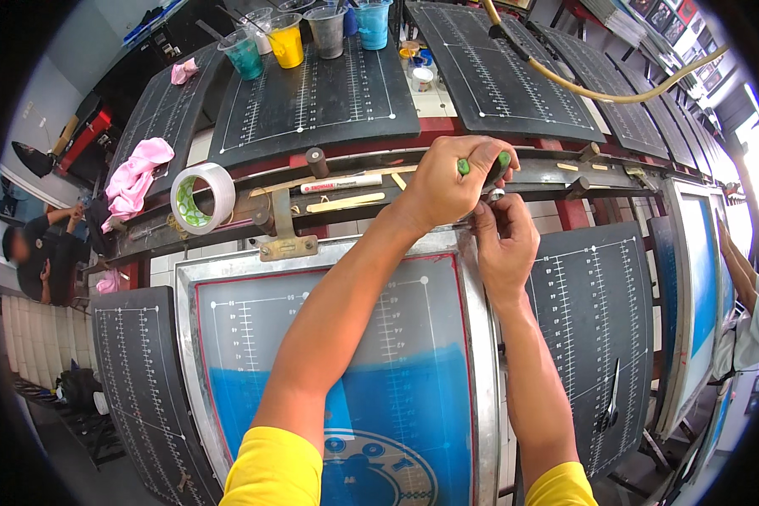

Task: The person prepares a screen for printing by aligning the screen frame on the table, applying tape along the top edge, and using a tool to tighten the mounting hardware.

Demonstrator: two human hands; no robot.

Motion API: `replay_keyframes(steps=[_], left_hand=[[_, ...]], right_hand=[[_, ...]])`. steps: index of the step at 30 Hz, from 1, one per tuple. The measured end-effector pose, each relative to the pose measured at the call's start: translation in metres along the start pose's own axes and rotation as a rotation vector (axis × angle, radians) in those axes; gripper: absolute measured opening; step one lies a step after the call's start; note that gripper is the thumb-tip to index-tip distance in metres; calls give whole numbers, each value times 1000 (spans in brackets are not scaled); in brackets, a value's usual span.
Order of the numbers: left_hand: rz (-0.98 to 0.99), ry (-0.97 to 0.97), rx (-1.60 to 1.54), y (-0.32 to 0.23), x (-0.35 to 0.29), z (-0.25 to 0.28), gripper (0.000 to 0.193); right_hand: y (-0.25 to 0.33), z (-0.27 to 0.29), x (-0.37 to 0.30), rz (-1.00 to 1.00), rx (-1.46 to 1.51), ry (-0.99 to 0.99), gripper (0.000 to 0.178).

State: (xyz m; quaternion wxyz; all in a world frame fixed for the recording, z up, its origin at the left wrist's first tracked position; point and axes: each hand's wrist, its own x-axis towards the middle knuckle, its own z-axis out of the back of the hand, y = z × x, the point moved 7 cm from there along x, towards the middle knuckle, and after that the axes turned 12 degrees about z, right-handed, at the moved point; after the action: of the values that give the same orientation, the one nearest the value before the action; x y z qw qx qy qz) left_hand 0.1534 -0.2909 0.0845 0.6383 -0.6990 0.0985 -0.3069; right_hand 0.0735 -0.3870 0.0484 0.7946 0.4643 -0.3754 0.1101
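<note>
My left hand [447, 181] is closed around a green-handled tool [499, 162], held over the dark metal rail [354, 181] at the far edge of a printing screen frame [337, 253]. Just below it, my right hand [504, 240] pinches a small metal part at the frame's upper right corner; the part itself is mostly hidden by my fingers. The screen mesh [396, 396] is blue in its lower half with a round printed design near the bottom. Both forearms reach up from yellow sleeves.
A roll of clear tape [201, 198], a marker pen [341, 182] and a pink rag [135, 177] lie along the rail. Cups of coloured ink [287, 40] stand on a black gridded pallet [312, 93]. More pallets surround me. Other people work at the far left [46, 253] and right [746, 287].
</note>
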Motion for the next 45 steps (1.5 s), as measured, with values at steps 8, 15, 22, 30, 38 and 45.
replay_keyframes(steps=[8, 15, 22, 30, 38, 45], left_hand=[[-6, -8, 18, 1, 1, 0, 45], [10, 7, 11, -1, 2, -1, 45], [4, 5, -4, 0, 1, -2, 44], [-15, -7, -1, 0, 1, 0, 42], [-52, -3, -5, 0, 3, -1, 39], [-49, -26, 44, -2, 2, -1, 40]], right_hand=[[-27, 27, 6, -293, 259, -244, 13], [-81, 29, -12, -672, 509, -242, 22], [-86, 19, -20, -803, 574, -177, 22], [-75, 16, -19, -686, 507, -115, 24], [-60, 17, -11, -451, 323, -91, 21], [-36, 12, -1, -306, 154, -51, 17]])
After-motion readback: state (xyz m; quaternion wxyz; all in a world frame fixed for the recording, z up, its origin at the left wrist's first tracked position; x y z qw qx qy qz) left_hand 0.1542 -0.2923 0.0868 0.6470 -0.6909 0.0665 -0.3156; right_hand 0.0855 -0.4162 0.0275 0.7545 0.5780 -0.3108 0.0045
